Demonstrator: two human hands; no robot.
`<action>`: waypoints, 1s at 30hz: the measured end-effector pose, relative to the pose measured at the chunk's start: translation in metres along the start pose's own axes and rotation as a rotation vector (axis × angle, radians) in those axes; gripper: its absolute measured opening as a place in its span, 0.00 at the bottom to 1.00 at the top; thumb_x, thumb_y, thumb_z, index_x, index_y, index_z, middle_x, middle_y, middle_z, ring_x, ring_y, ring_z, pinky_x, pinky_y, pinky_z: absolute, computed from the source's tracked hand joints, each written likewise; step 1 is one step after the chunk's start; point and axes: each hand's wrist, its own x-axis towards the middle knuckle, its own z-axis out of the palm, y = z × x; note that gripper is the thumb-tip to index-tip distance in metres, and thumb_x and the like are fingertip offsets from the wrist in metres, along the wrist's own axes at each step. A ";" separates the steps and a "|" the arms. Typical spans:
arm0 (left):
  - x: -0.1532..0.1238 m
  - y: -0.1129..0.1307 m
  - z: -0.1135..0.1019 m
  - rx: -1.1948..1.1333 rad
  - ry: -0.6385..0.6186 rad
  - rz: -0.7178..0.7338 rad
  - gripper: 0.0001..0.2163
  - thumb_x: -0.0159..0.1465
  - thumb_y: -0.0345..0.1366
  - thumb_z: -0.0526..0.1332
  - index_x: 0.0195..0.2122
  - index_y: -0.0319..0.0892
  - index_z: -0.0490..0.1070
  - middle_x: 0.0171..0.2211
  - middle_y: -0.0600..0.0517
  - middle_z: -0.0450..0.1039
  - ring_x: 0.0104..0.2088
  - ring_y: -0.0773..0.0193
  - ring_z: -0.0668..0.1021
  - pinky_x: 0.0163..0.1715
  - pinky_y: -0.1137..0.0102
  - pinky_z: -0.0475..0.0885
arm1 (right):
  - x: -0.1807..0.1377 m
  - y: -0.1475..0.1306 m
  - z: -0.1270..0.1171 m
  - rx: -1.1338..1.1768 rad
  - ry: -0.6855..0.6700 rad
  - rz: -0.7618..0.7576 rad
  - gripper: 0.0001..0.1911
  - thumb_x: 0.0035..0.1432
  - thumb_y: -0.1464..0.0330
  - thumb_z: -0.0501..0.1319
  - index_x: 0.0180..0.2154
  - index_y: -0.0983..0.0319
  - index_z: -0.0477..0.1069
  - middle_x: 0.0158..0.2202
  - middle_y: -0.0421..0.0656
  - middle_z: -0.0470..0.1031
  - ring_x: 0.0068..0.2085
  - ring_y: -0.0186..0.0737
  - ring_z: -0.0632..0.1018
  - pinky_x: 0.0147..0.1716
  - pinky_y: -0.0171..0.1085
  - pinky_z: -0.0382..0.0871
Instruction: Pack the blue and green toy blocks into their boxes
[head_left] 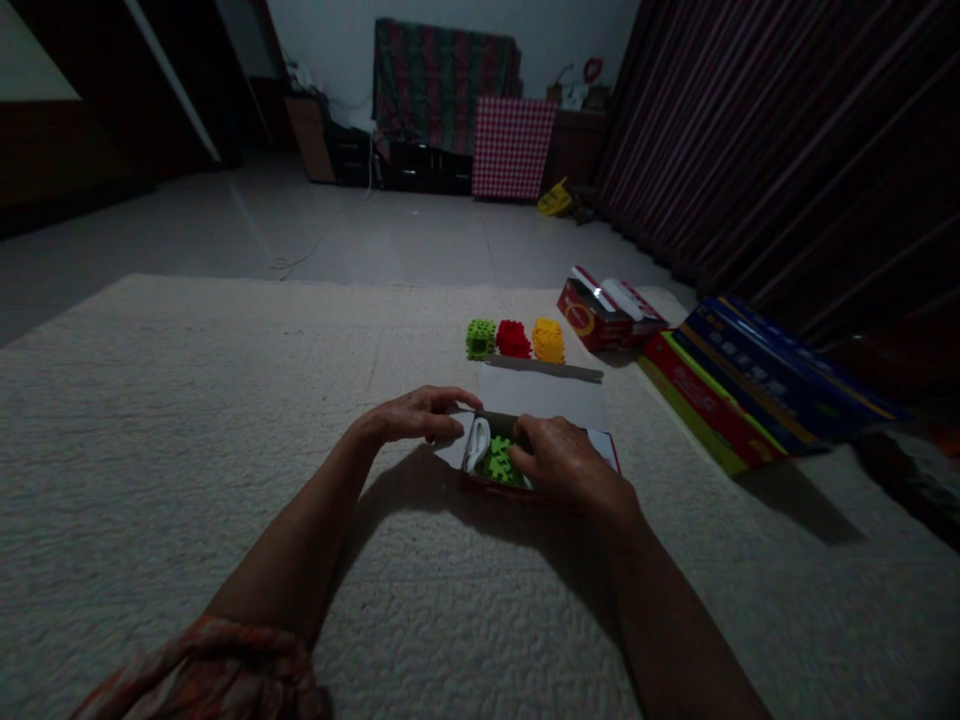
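An open cardboard box (495, 490) lies in front of me, its white lid (544, 392) folded back on the far side. Inside are green interlocking plastic pieces (498, 460) and a folded white item (478, 443). My left hand (420, 414), fingers stretched out, rests at the box's white left flap (451, 450). My right hand (561, 458) reaches into the box from the right. Its fingers are curled beside the green pieces, and the fingertips are partly hidden. Beyond the lid stand a green block cube (480, 339), a red one (514, 339) and a yellow one (548, 341).
A pale textured mat (225, 420) lies under everything. To the right stand an opened red box (600, 315) and a large blue, red and green box (757, 380). Dark curtains (720, 130) hang at the right; a low cabinet (427, 165) stands far back.
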 end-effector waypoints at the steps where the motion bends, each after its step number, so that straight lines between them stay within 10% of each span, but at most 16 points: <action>1: 0.000 0.000 0.000 -0.002 0.000 0.000 0.25 0.59 0.37 0.69 0.57 0.39 0.70 0.24 0.58 0.68 0.22 0.71 0.69 0.22 0.74 0.61 | 0.000 0.001 0.000 0.009 -0.006 -0.001 0.08 0.62 0.65 0.60 0.40 0.60 0.76 0.36 0.49 0.80 0.35 0.44 0.77 0.31 0.38 0.59; 30: 0.002 -0.005 -0.003 -0.010 0.000 -0.004 0.25 0.58 0.39 0.69 0.56 0.41 0.70 0.26 0.57 0.68 0.23 0.71 0.69 0.22 0.74 0.61 | 0.002 -0.001 0.006 0.000 -0.013 -0.027 0.07 0.63 0.64 0.63 0.39 0.60 0.77 0.32 0.45 0.79 0.34 0.43 0.79 0.31 0.37 0.61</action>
